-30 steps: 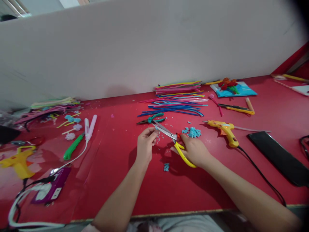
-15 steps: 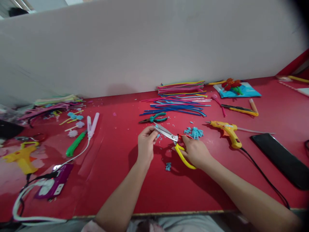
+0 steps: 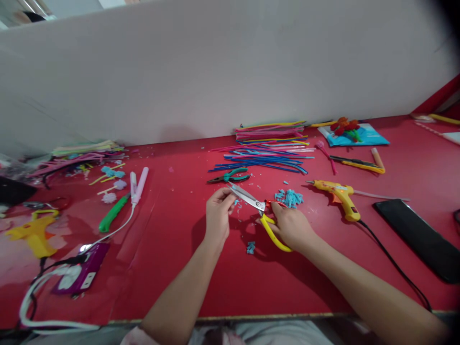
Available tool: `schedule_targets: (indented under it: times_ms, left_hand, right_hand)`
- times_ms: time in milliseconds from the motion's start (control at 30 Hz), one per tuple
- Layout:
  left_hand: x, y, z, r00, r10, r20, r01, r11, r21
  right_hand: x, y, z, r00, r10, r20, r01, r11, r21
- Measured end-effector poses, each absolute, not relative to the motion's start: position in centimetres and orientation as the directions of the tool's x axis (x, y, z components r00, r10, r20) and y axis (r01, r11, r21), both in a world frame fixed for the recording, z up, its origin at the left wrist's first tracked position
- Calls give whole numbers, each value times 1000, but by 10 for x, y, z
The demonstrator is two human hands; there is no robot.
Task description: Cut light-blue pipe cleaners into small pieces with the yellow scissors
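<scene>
My left hand point(image 3: 219, 206) is closed in a pinch at the tips of the scissors, on what looks like a small blue pipe cleaner piece, mostly hidden by the fingers. In my right hand point(image 3: 292, 223) are scissors point(image 3: 247, 196) with one yellow and one red handle; the blades point left and look nearly closed. Just beyond that hand lies a pile of short blue pipe cleaner pieces point(image 3: 290, 198). A smaller group of blue pieces point(image 3: 250, 247) lies nearer me, and blue fluff is scattered under the blades. Green-handled pliers point(image 3: 230, 176) rest behind my left hand.
Long pipe cleaners point(image 3: 264, 158) lie along the white partition point(image 3: 215, 72). To the right are a yellow glue gun point(image 3: 336, 194) and a black phone point(image 3: 417, 237). At left are another glue gun point(image 3: 34, 235), a pink straightener-like tool point(image 3: 138, 187), a green-handled tool point(image 3: 113, 214) and a purple power strip point(image 3: 89, 270).
Both hands and the scissors keep nearly the same place. The blue bit seen at the blade tips before is now less visible.
</scene>
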State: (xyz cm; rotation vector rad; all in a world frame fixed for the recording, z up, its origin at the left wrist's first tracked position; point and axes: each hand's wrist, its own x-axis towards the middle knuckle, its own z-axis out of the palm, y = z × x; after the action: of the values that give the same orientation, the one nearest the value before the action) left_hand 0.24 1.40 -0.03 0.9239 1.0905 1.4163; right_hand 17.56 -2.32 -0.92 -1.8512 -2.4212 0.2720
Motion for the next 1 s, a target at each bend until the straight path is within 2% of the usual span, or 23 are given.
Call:
schedule_targets:
  times_ms: [733, 1000]
  left_hand:
    - [2, 14, 1, -111, 994, -22, -270, -9, 963]
    - [1, 15, 2, -112, 993, -30, -263, 0, 965]
  right_hand:
    - [179, -23, -5, -272, 959, -73, 947, 254, -199]
    - [181, -22, -1, -258, 964, -70, 941, 235, -245]
